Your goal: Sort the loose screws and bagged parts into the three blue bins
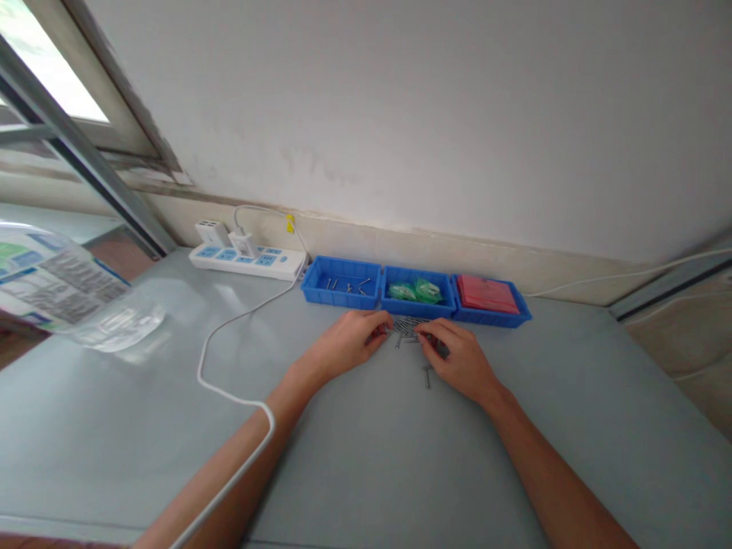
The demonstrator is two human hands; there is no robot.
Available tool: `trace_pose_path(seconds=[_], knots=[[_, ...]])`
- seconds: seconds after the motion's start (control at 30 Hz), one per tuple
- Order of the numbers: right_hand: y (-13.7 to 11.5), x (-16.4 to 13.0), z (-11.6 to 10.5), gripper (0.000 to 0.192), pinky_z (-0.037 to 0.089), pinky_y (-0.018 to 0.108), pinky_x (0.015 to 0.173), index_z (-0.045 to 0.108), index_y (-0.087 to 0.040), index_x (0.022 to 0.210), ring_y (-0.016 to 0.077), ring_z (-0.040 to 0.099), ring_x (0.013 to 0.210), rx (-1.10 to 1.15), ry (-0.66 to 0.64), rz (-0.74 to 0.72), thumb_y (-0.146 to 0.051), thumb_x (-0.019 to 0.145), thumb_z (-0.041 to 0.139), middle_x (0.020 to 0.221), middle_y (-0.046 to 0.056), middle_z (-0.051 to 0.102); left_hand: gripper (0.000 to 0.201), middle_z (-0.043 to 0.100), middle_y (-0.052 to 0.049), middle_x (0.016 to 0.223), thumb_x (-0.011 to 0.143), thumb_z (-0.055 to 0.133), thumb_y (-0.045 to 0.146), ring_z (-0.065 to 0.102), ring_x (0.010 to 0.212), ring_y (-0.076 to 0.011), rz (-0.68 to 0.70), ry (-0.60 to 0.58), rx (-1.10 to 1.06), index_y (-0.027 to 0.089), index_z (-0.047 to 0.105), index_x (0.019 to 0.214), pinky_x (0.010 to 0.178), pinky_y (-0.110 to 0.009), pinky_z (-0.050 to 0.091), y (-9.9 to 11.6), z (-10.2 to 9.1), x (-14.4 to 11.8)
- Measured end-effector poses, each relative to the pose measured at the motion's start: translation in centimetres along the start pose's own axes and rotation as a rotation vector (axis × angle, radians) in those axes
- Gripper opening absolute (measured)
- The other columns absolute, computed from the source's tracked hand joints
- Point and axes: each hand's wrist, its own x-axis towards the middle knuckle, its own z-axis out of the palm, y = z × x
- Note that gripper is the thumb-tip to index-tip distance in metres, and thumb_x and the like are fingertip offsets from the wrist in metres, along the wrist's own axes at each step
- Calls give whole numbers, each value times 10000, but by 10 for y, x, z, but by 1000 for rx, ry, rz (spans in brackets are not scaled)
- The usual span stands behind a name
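Note:
A pile of silver screws lies on the grey table, close in front of the blue trays. My left hand is at the pile's left side, thumb and forefinger pinched with a bit of metal at the tips, seemingly a screw. On the right side, my right hand bends its fingers into a pinch at the pile's edge; what lies between them is hidden. One loose screw rests on the table just below my right hand.
Behind the pile stand a blue tray with several screws, one with green packets, and one with red packets. A white power strip trails a white cable across my left forearm. A clear plastic bottle is at left.

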Motion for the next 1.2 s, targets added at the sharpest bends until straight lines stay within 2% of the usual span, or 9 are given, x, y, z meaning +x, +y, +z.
trace_pose_path(seconds=[0.17, 0.6, 0.7, 0.8, 0.93, 1.03, 1.2], knots=[[0, 0, 0, 178, 585, 352, 844, 712, -212, 1069, 212, 717, 900, 7, 0, -4, -184, 986, 557, 989, 74, 746, 123, 720, -14, 906, 920, 606, 135, 679, 814, -162, -16, 44, -45, 199, 667, 1006, 750, -246, 494, 2, -3, 0], [-1, 0, -2, 181, 572, 336, 852, 712, -209, 1062, 211, 717, 919, 16, 2, -11, -158, 975, 563, 991, 72, 745, 147, 706, -33, 871, 910, 595, 128, 672, 839, -185, 66, 52, 101, 205, 714, 947, 764, -271, 503, 5, -3, 1], [-2, 0, -2, 183, 568, 334, 846, 712, -206, 1065, 210, 716, 914, 14, -4, -6, -154, 976, 560, 993, 73, 744, 133, 718, -23, 860, 896, 619, 138, 666, 810, -162, 69, 149, -19, 205, 727, 935, 755, -256, 510, 10, -6, 1], [-3, 1, -3, 181, 566, 331, 817, 712, -207, 1065, 206, 712, 878, 10, -13, 1, -164, 980, 558, 982, 71, 741, 76, 747, -22, 871, 890, 669, 200, 664, 776, -141, 8, 262, -262, 191, 739, 918, 749, -245, 526, 16, -10, 2], [-3, 1, -2, 176, 558, 329, 785, 711, -202, 1063, 199, 700, 827, 0, -16, 6, -173, 983, 557, 957, 68, 733, 129, 764, -49, 896, 873, 730, 288, 686, 791, -151, -74, 329, -560, 165, 750, 906, 752, -255, 550, 20, -14, 5], [-3, 1, -2, 177, 556, 329, 776, 709, -205, 1062, 195, 691, 799, -5, -18, 4, -182, 986, 551, 938, 62, 729, 153, 764, -62, 899, 852, 757, 304, 689, 797, -158, -96, 344, -635, 156, 751, 894, 748, -261, 553, 19, -14, 6], [-4, 1, -2, 176, 559, 324, 779, 709, -200, 1064, 194, 696, 805, 11, -19, -6, -178, 982, 555, 954, 65, 734, 158, 771, -67, 911, 862, 748, 307, 682, 793, -156, -103, 337, -622, 159, 765, 915, 745, -261, 544, 17, -10, 6]])
